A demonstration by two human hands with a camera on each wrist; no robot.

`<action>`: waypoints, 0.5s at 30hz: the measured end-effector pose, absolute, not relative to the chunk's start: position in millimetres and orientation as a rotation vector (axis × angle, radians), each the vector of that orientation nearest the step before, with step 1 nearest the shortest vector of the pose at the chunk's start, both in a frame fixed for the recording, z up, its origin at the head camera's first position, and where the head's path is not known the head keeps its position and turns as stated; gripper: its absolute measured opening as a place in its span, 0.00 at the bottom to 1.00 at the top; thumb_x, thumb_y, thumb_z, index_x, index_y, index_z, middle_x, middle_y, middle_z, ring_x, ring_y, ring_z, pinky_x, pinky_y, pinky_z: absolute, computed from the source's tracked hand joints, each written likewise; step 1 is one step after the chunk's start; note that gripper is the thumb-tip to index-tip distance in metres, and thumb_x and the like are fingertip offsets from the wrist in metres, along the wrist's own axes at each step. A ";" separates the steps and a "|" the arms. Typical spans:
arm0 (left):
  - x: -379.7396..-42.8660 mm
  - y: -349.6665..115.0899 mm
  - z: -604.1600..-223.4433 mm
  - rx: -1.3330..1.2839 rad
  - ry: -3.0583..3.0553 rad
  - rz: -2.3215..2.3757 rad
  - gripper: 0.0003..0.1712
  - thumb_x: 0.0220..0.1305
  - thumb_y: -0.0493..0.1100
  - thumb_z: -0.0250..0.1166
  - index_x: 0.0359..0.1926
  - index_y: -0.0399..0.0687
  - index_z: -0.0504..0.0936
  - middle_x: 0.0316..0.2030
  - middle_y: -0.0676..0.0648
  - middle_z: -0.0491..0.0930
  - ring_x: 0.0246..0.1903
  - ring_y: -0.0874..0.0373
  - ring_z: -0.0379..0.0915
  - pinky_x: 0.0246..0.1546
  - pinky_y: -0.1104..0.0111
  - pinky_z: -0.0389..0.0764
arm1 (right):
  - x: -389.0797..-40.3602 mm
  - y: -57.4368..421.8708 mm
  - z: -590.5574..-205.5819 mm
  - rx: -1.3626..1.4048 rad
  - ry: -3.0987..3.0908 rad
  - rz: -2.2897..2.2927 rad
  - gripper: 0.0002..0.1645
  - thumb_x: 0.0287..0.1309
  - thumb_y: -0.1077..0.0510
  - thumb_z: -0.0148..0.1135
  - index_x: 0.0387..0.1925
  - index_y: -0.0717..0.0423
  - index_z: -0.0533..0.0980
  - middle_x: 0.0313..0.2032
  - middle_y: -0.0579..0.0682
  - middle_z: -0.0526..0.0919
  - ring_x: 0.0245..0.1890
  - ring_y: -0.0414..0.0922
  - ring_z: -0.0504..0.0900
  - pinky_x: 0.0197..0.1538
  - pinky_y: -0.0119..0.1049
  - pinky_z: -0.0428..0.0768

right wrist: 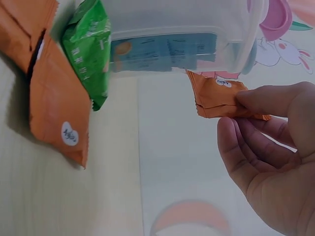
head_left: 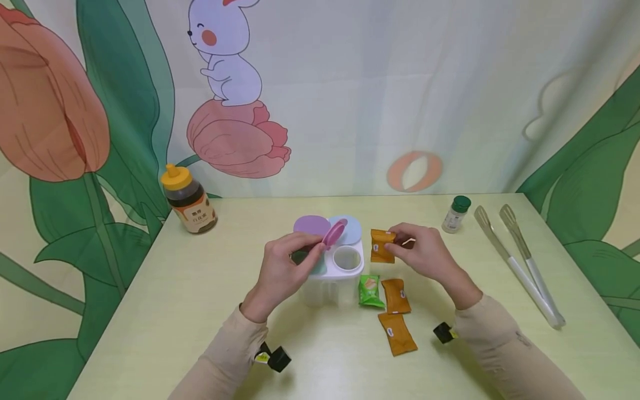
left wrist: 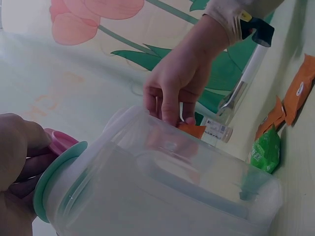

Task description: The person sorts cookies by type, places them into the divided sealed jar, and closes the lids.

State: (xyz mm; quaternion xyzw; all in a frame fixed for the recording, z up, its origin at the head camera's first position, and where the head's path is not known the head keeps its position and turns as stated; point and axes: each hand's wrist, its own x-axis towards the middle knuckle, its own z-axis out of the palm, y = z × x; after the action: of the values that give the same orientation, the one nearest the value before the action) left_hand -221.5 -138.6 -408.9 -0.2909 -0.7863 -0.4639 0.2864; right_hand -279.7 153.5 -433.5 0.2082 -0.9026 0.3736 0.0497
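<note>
A clear storage container (head_left: 330,291) with a white top stands mid-table, with purple (head_left: 311,224), blue (head_left: 353,230) and green (left wrist: 44,191) lids on it. Its front right round opening (head_left: 347,259) is uncovered. My left hand (head_left: 285,266) pinches a pink round lid (head_left: 334,234), tilted on edge above the container's top. Just right of the container, my right hand (head_left: 422,250) holds an orange snack packet (head_left: 382,246) between thumb and fingers, raised off the table. In the right wrist view the packet (right wrist: 216,96) hangs beside the container's wall.
On the table near the container lie a green packet (head_left: 370,291) and two orange packets (head_left: 396,296) (head_left: 398,334). A honey bottle (head_left: 190,200) stands at back left. Back right has a green-capped jar (head_left: 456,214) and long metal tongs (head_left: 520,261). A printed curtain (head_left: 340,111) hangs behind.
</note>
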 end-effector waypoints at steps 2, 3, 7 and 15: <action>-222.0 -138.5 -409.2 -0.780 -2.101 -1.241 0.08 0.57 0.34 0.70 0.39 0.37 0.87 0.33 0.44 0.87 0.33 0.58 0.83 0.37 0.69 0.86 | -278.0 154.1 -430.4 0.632 -2.729 1.160 0.15 0.57 0.60 0.69 0.46 0.61 0.81 0.35 0.53 0.86 0.36 0.47 0.83 0.41 0.41 0.87; -222.1 -138.4 -409.3 -0.781 -2.102 -1.241 0.08 0.57 0.34 0.70 0.39 0.37 0.87 0.33 0.44 0.87 0.33 0.58 0.83 0.37 0.69 0.86 | -277.4 154.3 -429.4 0.630 -2.720 1.170 0.15 0.57 0.60 0.69 0.46 0.61 0.81 0.35 0.53 0.86 0.36 0.47 0.83 0.41 0.41 0.87; -222.1 -138.4 -409.8 -0.778 -2.107 -1.238 0.08 0.57 0.34 0.71 0.39 0.37 0.87 0.34 0.44 0.87 0.33 0.58 0.83 0.37 0.69 0.86 | -274.3 154.0 -423.7 0.637 -2.693 1.200 0.15 0.56 0.60 0.69 0.46 0.61 0.81 0.35 0.53 0.86 0.36 0.47 0.83 0.41 0.40 0.87; -222.1 -138.4 -410.2 -0.768 -2.110 -1.233 0.09 0.56 0.33 0.71 0.39 0.37 0.87 0.34 0.44 0.87 0.33 0.58 0.83 0.37 0.69 0.86 | -266.5 151.6 -409.4 0.664 -2.624 1.236 0.16 0.56 0.61 0.69 0.46 0.62 0.81 0.34 0.54 0.86 0.35 0.48 0.82 0.41 0.44 0.87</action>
State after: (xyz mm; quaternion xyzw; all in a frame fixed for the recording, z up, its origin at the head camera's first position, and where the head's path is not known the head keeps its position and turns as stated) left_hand -222.1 -138.4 -410.2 -0.2873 -0.7893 -0.4614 0.2857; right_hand -266.5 151.6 -409.4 0.2224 -0.8788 0.4140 0.0829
